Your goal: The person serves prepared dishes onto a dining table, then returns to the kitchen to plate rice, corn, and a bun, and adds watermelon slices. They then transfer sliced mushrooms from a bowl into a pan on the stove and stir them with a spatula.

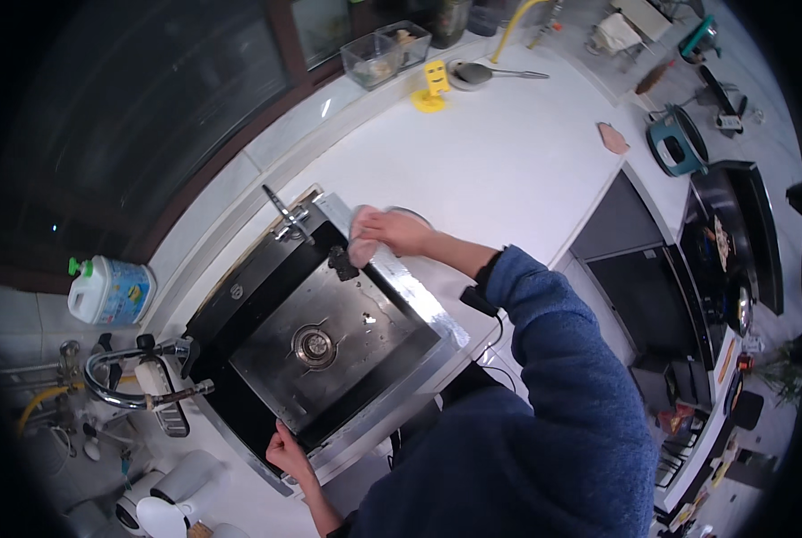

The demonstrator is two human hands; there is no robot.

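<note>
My right hand [401,232] is on a pink cloth [362,235], gripping it at the back right corner of the sink's foil-like rim strip [411,296]. Beneath the cloth, a dark scouring pad [342,262] lies in the corner of the steel sink [266,366]. The curved edge of a round dish [411,214] shows behind my right hand, mostly hidden. My left hand [288,454] hovers over or rests at the sink's front left corner, fingers curled; nothing shows in it. The basin has a round drain strainer [315,346] and some wet spots.
A chrome faucet [290,222] stands at the sink's back; another curved spout [115,393] is at its left. A white jug [111,289] with a green pump stands by the window. Farther right are a ladle [475,72], another pink cloth [613,138] and a teal cooker [676,141].
</note>
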